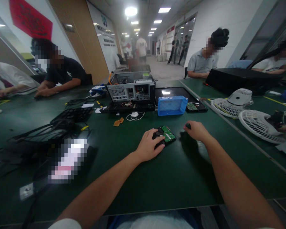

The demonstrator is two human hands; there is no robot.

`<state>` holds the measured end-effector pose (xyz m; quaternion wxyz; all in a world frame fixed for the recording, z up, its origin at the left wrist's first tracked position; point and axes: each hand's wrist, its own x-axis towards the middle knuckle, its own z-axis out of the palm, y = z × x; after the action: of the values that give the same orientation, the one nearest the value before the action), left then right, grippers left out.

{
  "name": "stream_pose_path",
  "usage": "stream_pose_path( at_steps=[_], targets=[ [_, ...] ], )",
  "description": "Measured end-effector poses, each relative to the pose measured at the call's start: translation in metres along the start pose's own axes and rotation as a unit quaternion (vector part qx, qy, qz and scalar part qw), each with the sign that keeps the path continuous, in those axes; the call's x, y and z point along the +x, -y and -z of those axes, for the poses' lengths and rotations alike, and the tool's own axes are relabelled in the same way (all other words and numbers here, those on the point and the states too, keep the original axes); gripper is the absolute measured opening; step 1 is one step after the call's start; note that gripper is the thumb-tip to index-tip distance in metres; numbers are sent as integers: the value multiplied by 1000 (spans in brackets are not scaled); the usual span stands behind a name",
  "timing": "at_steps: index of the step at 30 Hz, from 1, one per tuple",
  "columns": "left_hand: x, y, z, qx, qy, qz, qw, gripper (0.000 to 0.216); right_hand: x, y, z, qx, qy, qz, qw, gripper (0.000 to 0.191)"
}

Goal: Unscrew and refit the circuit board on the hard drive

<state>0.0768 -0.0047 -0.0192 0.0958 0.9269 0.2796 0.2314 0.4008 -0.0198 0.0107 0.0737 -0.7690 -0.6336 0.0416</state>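
A hard drive with its green circuit board facing up lies on the green tabletop. My left hand grips it from the left, fingers over its dark metal part and thumb along the near edge. To the right of the drive, apart from it, my right hand is closed round a dark rounded tool handle. The rest of that tool is hidden, so its kind cannot be made out. A second hard drive lies farther back on the right, beside a blue plastic bin.
An opened computer case stands at the back, with a white cable before it. Tangled black cables and a blurred bright object lie left. White fan parts sit right. People sit at the table's far sides.
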Motion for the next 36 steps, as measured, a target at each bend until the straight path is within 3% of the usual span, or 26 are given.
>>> stream_pose_path(
  at_steps=[3, 7, 15, 36],
  targets=[
    [0, 1, -1, 3, 1, 2, 1000, 42, -14, 24, 12, 158, 49, 149, 975, 20],
    [0, 1, -3, 5, -1, 2, 1000, 43, -26, 48, 17, 211, 90, 208, 951, 21],
    [1, 3, -7, 8, -22, -15, 1000, 41, -19, 43, 4, 185, 99, 224, 952, 21],
    [0, 0, -2, 10, -2, 1, 1000, 42, -20, 44, 6, 208, 95, 212, 950, 22]
  ],
)
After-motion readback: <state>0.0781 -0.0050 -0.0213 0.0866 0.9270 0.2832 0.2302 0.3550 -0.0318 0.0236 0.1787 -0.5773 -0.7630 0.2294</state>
